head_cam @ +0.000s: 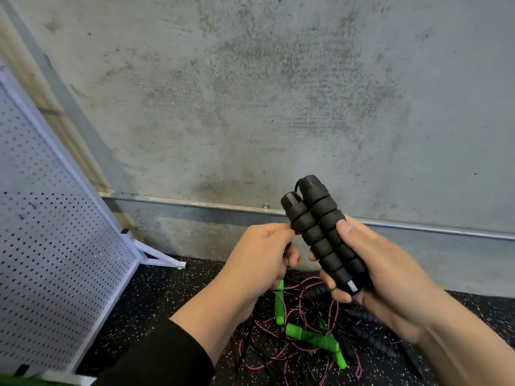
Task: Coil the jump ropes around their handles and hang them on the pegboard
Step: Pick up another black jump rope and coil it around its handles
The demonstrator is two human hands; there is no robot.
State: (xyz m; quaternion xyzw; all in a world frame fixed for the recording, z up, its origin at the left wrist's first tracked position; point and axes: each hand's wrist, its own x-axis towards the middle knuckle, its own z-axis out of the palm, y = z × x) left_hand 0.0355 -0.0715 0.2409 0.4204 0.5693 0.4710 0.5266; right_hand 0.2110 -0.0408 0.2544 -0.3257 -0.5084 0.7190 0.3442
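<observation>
Gripping the pair of black ribbed foam jump-rope handles (pixel 320 232) side by side in my right hand (pixel 384 277), I pinch their thin black cord (pixel 297 186) in my left hand (pixel 259 254), fingers curled tight. Risk: the handles may slide apart or the cord slip, loosening any coil, since the foam is held low. Below lies a tangle of pink-and-black ropes (pixel 292 330), green foam handles (pixel 315 337) and dark ribbed handles (pixel 370 338) on the speckled black rubber floor (pixel 167 296). A white perforated pegboard (pixel 50 246) leans at left before the grey concrete wall (pixel 278 93).
</observation>
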